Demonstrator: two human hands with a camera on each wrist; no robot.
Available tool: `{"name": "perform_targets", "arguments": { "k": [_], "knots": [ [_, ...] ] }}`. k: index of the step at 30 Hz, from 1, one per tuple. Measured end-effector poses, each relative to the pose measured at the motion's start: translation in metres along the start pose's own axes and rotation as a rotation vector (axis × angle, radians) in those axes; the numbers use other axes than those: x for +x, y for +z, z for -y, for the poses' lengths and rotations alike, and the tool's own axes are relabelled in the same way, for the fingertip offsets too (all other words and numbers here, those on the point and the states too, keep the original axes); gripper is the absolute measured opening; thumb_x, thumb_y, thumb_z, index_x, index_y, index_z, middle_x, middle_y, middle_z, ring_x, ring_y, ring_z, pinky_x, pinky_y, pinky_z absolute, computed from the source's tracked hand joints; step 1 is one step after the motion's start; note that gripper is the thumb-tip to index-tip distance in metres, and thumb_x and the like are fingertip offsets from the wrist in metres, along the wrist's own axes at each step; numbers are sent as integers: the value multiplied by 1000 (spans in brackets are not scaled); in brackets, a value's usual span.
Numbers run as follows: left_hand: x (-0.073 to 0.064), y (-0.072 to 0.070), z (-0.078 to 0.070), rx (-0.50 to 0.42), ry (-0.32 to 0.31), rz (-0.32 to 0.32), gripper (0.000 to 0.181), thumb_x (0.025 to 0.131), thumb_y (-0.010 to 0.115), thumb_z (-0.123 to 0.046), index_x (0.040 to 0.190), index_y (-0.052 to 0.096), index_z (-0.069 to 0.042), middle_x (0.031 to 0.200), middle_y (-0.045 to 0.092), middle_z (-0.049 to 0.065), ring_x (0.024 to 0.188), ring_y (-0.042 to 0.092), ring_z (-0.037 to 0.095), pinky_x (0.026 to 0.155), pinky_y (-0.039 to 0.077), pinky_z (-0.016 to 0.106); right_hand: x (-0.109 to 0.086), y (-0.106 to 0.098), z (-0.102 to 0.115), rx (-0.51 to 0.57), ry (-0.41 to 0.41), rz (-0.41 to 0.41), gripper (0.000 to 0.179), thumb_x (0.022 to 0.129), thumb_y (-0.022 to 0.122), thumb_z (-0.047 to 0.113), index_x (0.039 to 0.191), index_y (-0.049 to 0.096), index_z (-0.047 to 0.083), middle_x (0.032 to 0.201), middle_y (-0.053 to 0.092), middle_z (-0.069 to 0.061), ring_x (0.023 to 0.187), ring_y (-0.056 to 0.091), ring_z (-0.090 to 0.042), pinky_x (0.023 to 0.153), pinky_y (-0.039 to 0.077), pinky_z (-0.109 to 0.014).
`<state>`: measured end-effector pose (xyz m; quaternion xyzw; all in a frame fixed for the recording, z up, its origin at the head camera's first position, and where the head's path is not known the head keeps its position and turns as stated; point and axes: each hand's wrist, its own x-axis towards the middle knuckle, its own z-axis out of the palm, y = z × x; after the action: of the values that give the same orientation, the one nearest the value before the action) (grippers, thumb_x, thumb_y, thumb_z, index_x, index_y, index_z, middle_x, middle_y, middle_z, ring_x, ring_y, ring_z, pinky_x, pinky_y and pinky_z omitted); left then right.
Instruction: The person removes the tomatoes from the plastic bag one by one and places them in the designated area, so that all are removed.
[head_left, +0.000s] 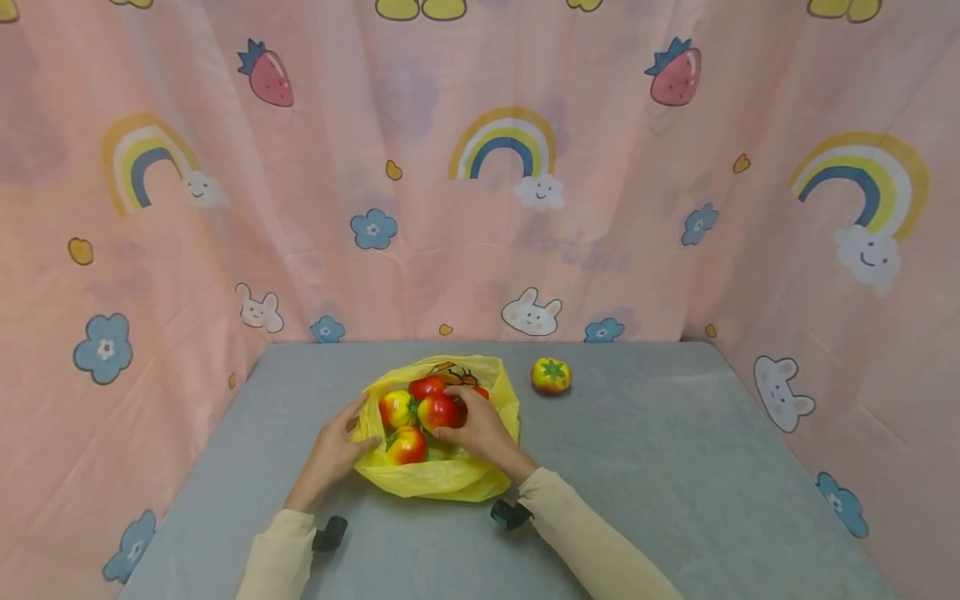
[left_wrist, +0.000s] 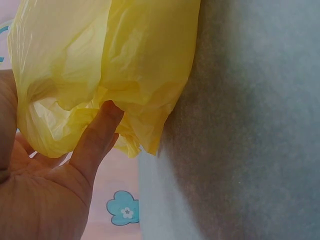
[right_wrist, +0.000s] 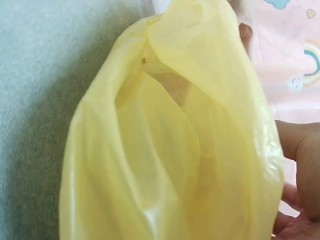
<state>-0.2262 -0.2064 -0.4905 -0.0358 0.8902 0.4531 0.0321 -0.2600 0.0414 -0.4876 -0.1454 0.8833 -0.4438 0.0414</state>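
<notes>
A yellow plastic bag point(head_left: 431, 482) stands with its mouth spread open, and several red and yellow tomatoes with green tops lie inside. My left hand point(head_left: 335, 450) holds the bag's left rim between thumb and fingers. In the left wrist view, thin yellow plastic runs between the left hand's digits point(left_wrist: 95, 145). Reaching in over the right rim, my right hand point(head_left: 483, 429) grips a red tomato point(head_left: 437, 412) among the others. A yellow and red tomato point(head_left: 407, 447) lies near the bag's front. The bag's side point(right_wrist: 170, 175) hides much of the right hand's work in its wrist view.
One more tomato point(head_left: 551, 377), yellow and red with a star-shaped green top, sits on the grey table point(head_left: 660, 467) behind and right of the bag. A pink patterned curtain point(head_left: 420, 275) hangs along the back and both sides.
</notes>
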Motion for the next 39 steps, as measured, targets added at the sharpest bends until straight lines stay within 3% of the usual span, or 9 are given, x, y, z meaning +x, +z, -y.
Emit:
{"name": "perform_targets", "arguments": {
  "k": [18, 22, 29, 39],
  "knots": [
    [-2, 1, 1, 4, -4, 4, 79, 88, 70, -12, 156, 30, -18, 159, 32, 18, 142, 36, 45, 111, 38, 55, -11, -12, 4, 84, -71, -39, 64, 81, 81, 29, 138, 53, 17, 130, 57, -8, 103, 57, -23, 90, 56, -39],
    [-2, 0, 2, 3, 2, 3, 79, 89, 70, -12, 156, 29, -18, 160, 31, 17, 142, 35, 44, 111, 38, 56, -13, -16, 7, 123, -75, -37, 63, 81, 81, 28, 137, 53, 18, 133, 59, -6, 107, 59, -22, 93, 55, -40],
    [-2, -1, 1, 6, -7, 8, 79, 89, 70, -12, 156, 29, -19, 160, 31, 17, 143, 34, 44, 112, 36, 55, -19, -23, 13, 295, -41, -26, 62, 80, 82, 26, 135, 54, 18, 133, 59, -9, 116, 58, -26, 97, 54, -43],
    [-2, -1, -1, 13, 1, 9, 80, 88, 71, -13, 156, 29, -18, 159, 32, 19, 141, 37, 45, 111, 38, 55, -22, -33, 12, 334, -70, -41, 67, 80, 82, 25, 139, 51, 19, 135, 57, -9, 115, 59, -27, 97, 54, -46]
  ]
}}
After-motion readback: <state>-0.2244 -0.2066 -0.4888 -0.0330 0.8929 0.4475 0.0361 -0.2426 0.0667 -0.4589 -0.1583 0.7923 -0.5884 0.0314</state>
